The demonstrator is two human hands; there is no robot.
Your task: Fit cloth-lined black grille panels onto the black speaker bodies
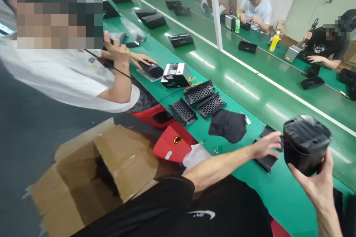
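**Black casing (306, 146) rides high in the right-hand grip (319, 183), left-hand grip (267, 145) beside it**

The right-hand grip is closed around the lower part of the casing, thumb on the near side and fingers round the other. Most of the casing stands above the palm, its broad end turned up and its slotted side facing the left hand. It is held clear of the desk (300, 207).

The left-hand grip has its fingers spread and has hold of nothing. Its fingertips point at the casing and sit just beside its side wall; whether they touch cannot be told from this angle. Below that hand, flat black panels (267, 161) lie on the desk.

Farther along the desk come a dark sheet (228, 126), then three perforated black panels (210, 104) lying close together, and a white-and-black device (175, 75) near them. Beyond that device, a co-worker in a white shirt (83, 81) has one hand on a dark rounded part (152, 69). A cardboard box (128, 155) with raised flaps stands beside the desk.
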